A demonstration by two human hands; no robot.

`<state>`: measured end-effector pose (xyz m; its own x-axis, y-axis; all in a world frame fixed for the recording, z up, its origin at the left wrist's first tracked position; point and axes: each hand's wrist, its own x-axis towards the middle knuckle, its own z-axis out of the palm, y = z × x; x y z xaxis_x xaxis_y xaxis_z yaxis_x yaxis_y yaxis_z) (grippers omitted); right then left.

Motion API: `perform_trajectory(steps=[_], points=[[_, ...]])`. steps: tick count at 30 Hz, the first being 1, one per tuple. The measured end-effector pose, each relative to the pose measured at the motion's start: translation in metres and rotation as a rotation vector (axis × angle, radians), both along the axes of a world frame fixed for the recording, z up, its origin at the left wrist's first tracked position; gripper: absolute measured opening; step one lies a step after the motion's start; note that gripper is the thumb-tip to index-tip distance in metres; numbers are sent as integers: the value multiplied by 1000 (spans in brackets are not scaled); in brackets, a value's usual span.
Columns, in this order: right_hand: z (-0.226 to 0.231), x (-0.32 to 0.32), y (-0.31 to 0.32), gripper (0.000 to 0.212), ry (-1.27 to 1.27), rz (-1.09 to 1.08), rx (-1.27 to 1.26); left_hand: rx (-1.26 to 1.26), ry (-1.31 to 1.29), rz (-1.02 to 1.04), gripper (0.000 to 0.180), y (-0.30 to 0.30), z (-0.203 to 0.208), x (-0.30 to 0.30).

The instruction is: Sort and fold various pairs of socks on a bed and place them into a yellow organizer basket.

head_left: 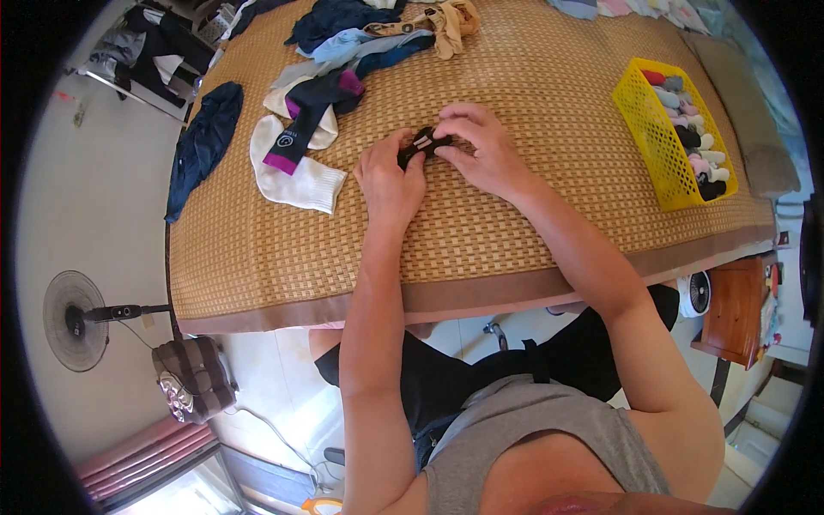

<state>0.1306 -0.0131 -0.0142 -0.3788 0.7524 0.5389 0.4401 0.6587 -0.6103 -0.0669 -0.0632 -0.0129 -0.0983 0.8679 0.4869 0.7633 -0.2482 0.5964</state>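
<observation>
Above the woven mat, a small folded black sock [421, 143] with a pale mark is between my two hands. My left hand [390, 176] grips its left side, thumb against the near edge. Fingers and thumb of my right hand [485, 150] pinch the right end. To the left lie a black sock with purple heel and toe [296, 137] and long white socks [283, 176], partly overlapping. A yellow plastic basket [659, 163] at the right holds several rolled socks in white, grey, pink, black and red.
The woven mat [498, 245] covers a bed with a brown border. Piled clothes [343, 26] lie at the far side, and a dark garment [206, 142] hangs near the left edge. A fan [75, 320] stands left; a wooden cabinet [730, 300] is at right.
</observation>
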Motion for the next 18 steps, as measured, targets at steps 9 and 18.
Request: perform_trajectory(steps=[9,18], points=[[-2,-10,-2,26,-195,-118,54,115,-101,52,41,3,-3,-5],[-3,-8,-1,21,-197,-127,84,203,100,-18,37,-3,4,0]])
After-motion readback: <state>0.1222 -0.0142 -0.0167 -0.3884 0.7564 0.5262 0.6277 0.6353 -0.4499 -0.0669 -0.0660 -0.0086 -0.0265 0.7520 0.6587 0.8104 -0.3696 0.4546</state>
